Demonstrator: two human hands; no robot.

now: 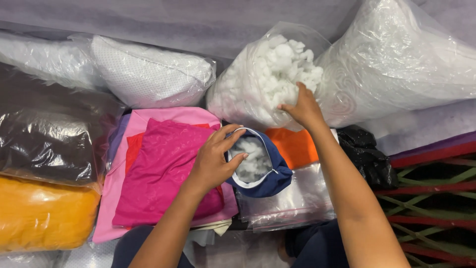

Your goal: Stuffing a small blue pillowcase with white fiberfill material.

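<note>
At centre, left hand (pixel 214 160) grips the navy cover (pixel 265 173) by its zip rim, holding the mouth open. Right hand (pixel 303 109), fingers closed on white stuffing (pixel 270 74), is in the clear bag (pixel 233 99) behind. Pink fabric (pixel 163 168) stacked left.

Bare forearms, no sleeves; dark navy trousers (pixel 317 245).

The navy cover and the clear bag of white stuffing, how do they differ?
The navy cover is small, opaque dark fabric with a white-edged zip opening; the clear bag is larger, see-through plastic. The cover holds only a little white stuffing, while the bag is heaped full. The left hand grips the cover's opening, and the right hand reaches into the bag's stuffing. Both hold the same white fluffy fill and stand open.
</note>
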